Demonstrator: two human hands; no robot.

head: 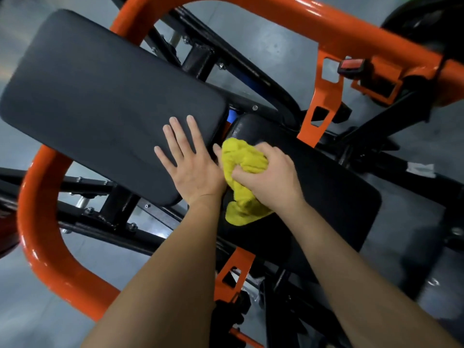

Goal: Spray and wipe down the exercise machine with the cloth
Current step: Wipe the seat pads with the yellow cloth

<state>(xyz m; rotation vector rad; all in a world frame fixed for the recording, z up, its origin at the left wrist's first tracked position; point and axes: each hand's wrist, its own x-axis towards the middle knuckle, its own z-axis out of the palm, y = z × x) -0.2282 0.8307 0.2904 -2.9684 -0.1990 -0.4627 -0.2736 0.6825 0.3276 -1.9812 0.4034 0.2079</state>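
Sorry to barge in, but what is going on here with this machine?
A person is wiping an orange-framed exercise machine. Their right hand grips a bunched yellow cloth against the black padded seat, close to where the two pads meet. Their left hand rests flat, fingers spread, on the larger black back pad.
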